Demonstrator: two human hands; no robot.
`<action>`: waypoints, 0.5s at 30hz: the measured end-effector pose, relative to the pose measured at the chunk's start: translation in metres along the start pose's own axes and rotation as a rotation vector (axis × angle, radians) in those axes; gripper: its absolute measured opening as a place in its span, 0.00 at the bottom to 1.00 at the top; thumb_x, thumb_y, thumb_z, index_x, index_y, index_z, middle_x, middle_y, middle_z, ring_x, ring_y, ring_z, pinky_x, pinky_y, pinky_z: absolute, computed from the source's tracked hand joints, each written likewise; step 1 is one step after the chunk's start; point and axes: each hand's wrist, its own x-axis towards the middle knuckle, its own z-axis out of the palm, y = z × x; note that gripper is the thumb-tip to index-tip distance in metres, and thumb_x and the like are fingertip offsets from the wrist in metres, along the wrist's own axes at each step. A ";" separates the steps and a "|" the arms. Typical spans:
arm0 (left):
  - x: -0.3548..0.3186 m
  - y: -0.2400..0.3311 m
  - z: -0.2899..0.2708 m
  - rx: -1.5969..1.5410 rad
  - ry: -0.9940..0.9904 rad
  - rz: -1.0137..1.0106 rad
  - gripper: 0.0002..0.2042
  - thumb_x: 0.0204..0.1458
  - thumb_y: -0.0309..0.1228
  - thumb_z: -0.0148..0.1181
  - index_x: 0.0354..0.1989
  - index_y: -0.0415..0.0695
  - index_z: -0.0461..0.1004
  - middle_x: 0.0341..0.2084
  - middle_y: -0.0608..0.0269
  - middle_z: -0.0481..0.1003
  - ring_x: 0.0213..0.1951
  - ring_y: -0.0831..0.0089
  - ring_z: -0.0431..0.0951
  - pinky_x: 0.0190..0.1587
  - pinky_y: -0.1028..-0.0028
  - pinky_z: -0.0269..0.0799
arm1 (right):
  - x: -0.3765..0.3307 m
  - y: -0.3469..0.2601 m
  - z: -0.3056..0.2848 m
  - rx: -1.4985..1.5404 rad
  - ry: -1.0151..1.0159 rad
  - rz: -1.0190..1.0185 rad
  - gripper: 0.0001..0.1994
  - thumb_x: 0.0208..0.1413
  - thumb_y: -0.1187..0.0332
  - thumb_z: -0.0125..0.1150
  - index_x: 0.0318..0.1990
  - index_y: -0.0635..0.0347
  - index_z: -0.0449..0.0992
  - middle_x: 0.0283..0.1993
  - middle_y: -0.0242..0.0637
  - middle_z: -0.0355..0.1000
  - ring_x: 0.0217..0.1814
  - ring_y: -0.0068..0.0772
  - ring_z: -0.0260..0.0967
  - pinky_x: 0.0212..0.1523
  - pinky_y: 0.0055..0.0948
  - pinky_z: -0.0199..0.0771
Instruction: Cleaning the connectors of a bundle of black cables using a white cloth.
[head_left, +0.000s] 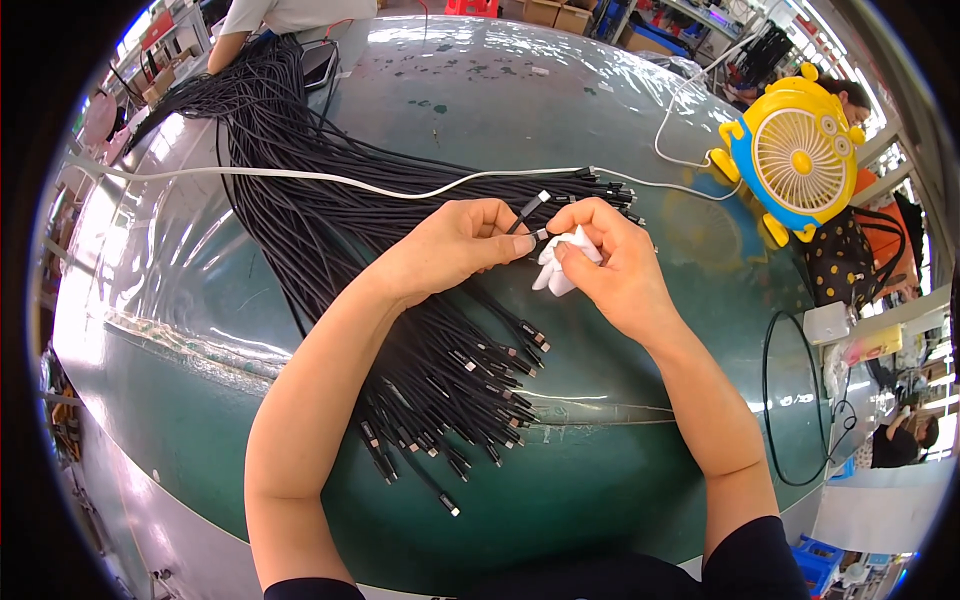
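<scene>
My left hand [455, 245] pinches a black USB cable [523, 214] between thumb and fingers, its metal plug pointing up to the right. A second metal plug end [541, 235] shows between the two hands at my left thumb tip. My right hand [622, 262] is closed on a crumpled white cloth [566, 268], its fingertips meeting that second plug. Beneath my left hand and forearm spreads a large bundle of black cables [270, 130]. Several of their plug ends [470, 365] fan out on the green table near me; others lie beyond my hands.
Across the bundle runs a white cord [400, 190], leading toward a yellow and blue fan [800, 150] at the right. A dotted bag [845, 258] and a looped black cable [768, 400] are at the right edge. Another person's arm [228, 50] rests at the far left.
</scene>
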 end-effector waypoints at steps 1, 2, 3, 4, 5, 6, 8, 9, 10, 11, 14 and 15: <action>-0.001 0.001 0.001 -0.010 0.014 0.002 0.08 0.56 0.32 0.60 0.32 0.40 0.72 0.23 0.73 0.70 0.26 0.86 0.64 0.29 0.82 0.60 | 0.001 0.001 0.002 0.001 -0.001 0.000 0.06 0.55 0.71 0.55 0.37 0.64 0.72 0.31 0.37 0.74 0.33 0.23 0.70 0.36 0.26 0.69; 0.000 0.001 0.003 -0.009 0.010 0.004 0.08 0.56 0.32 0.60 0.32 0.40 0.72 0.23 0.73 0.70 0.26 0.86 0.64 0.29 0.82 0.60 | 0.003 0.003 0.004 -0.007 0.016 0.002 0.06 0.55 0.71 0.55 0.36 0.64 0.72 0.31 0.37 0.74 0.32 0.23 0.69 0.36 0.26 0.69; 0.000 0.001 0.005 -0.005 0.027 0.040 0.08 0.55 0.31 0.61 0.32 0.39 0.72 0.23 0.72 0.71 0.27 0.86 0.65 0.30 0.82 0.61 | 0.004 0.005 0.005 -0.016 0.034 0.004 0.06 0.54 0.71 0.56 0.36 0.64 0.72 0.31 0.37 0.74 0.32 0.22 0.69 0.36 0.26 0.69; 0.000 0.001 0.006 -0.003 0.044 0.077 0.08 0.54 0.30 0.62 0.31 0.38 0.72 0.24 0.71 0.72 0.28 0.86 0.66 0.31 0.82 0.62 | 0.007 0.008 0.003 -0.017 0.037 0.003 0.06 0.54 0.71 0.56 0.36 0.64 0.72 0.31 0.37 0.74 0.32 0.22 0.69 0.36 0.26 0.69; 0.001 0.000 0.007 -0.002 0.044 0.076 0.08 0.54 0.30 0.62 0.31 0.38 0.72 0.24 0.71 0.72 0.28 0.86 0.66 0.31 0.82 0.62 | 0.011 0.011 0.001 -0.052 0.003 0.035 0.06 0.54 0.71 0.56 0.36 0.64 0.72 0.31 0.37 0.74 0.32 0.22 0.69 0.36 0.26 0.69; 0.002 -0.002 0.008 0.020 0.053 0.094 0.07 0.54 0.29 0.62 0.32 0.38 0.73 0.24 0.71 0.72 0.29 0.86 0.67 0.32 0.82 0.63 | 0.014 0.012 -0.001 -0.088 -0.032 0.068 0.06 0.54 0.71 0.56 0.36 0.65 0.72 0.30 0.37 0.74 0.32 0.23 0.69 0.36 0.26 0.69; 0.002 -0.002 0.009 0.041 0.061 0.111 0.07 0.53 0.28 0.62 0.32 0.37 0.73 0.25 0.70 0.73 0.29 0.86 0.68 0.33 0.82 0.64 | 0.017 0.012 -0.002 -0.069 -0.037 0.071 0.06 0.53 0.71 0.56 0.36 0.65 0.72 0.29 0.36 0.74 0.31 0.23 0.69 0.36 0.26 0.69; 0.001 -0.001 0.009 0.044 0.056 0.097 0.07 0.53 0.28 0.62 0.32 0.37 0.73 0.25 0.70 0.73 0.29 0.86 0.68 0.33 0.82 0.64 | 0.017 0.011 -0.002 -0.050 -0.043 0.075 0.07 0.53 0.71 0.56 0.36 0.65 0.72 0.28 0.36 0.74 0.31 0.23 0.69 0.35 0.26 0.69; 0.001 0.000 0.009 0.047 0.052 0.083 0.07 0.53 0.28 0.62 0.32 0.36 0.73 0.25 0.70 0.74 0.29 0.85 0.68 0.33 0.82 0.64 | 0.017 0.011 -0.001 -0.050 -0.043 0.076 0.07 0.53 0.71 0.56 0.36 0.65 0.72 0.28 0.36 0.74 0.31 0.23 0.69 0.35 0.26 0.69; 0.000 0.001 0.009 0.047 0.052 0.082 0.07 0.53 0.28 0.62 0.32 0.36 0.73 0.25 0.70 0.74 0.29 0.85 0.68 0.33 0.82 0.64 | 0.016 0.011 0.000 -0.097 -0.039 0.060 0.06 0.53 0.72 0.55 0.36 0.65 0.72 0.28 0.35 0.74 0.31 0.23 0.69 0.35 0.26 0.69; -0.001 0.003 0.008 0.061 0.058 0.038 0.07 0.54 0.29 0.62 0.32 0.36 0.74 0.26 0.69 0.74 0.29 0.85 0.68 0.34 0.81 0.64 | 0.011 0.013 0.002 -0.129 -0.023 0.017 0.07 0.53 0.73 0.54 0.38 0.65 0.72 0.28 0.34 0.73 0.31 0.22 0.69 0.35 0.26 0.68; -0.001 0.002 0.007 0.027 0.054 0.035 0.08 0.54 0.29 0.62 0.32 0.36 0.74 0.26 0.69 0.74 0.29 0.85 0.68 0.34 0.81 0.64 | 0.009 0.013 0.002 -0.114 -0.010 -0.011 0.07 0.53 0.73 0.54 0.38 0.64 0.72 0.28 0.34 0.73 0.31 0.22 0.69 0.34 0.26 0.68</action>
